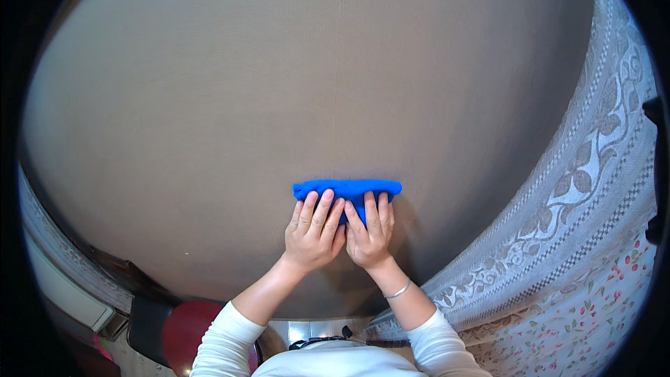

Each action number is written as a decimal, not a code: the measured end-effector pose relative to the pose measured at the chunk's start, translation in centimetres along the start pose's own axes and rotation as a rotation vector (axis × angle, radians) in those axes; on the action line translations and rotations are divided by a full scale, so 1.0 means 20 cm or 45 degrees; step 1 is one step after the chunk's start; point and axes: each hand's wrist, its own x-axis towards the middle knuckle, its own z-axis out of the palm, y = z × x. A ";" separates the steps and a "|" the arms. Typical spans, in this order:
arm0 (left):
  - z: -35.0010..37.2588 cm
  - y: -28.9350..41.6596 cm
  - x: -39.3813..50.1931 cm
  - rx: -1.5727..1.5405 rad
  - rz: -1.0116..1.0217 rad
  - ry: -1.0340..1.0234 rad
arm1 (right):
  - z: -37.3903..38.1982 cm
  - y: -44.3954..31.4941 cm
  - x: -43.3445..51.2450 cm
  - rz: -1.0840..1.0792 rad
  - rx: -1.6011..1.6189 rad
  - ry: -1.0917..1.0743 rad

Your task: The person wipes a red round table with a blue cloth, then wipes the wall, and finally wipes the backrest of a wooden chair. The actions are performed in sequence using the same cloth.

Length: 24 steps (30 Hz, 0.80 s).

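Observation:
A blue cloth [361,187], folded or bunched into a wide strip, lies against a large brown-beige surface [251,94]. My left hand [312,235] presses on the cloth's left part, fingers extended over it. On its right part rests my right hand [370,230], fingers spread a little, with a thin silver bracelet on the wrist. The two hands are side by side, index fingers nearly touching, and blue fabric shows between them. Whether the fingers pinch the cloth from beneath is hidden.
A white lace curtain [568,188] hangs along the right, beside fabric with a small red floral print [581,324]. At the lower left are a round red seat [191,332], a black chair part [144,327] and a pale panel [68,283]. Floor tiles [309,329] show near my waist.

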 end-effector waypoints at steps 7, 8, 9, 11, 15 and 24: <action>0.03 0.10 0.24 -0.077 0.037 -0.109 | -0.12 0.24 0.16 -0.032 -0.146 0.008; 0.04 0.11 0.28 -0.063 0.059 -0.104 | -0.14 0.25 0.18 -0.013 -0.149 0.034; 0.05 0.12 0.31 -0.039 0.094 -0.123 | -0.14 0.27 0.20 -0.014 -0.144 0.084; 0.06 0.14 0.34 0.027 0.140 -0.116 | -0.14 0.27 0.22 0.088 -0.090 0.138; 0.10 0.15 0.31 -0.025 0.156 -0.091 | -0.15 0.25 0.19 0.058 -0.382 0.036; 0.10 0.18 0.36 0.106 0.152 0.038 | -0.08 0.30 0.12 0.185 -0.316 0.087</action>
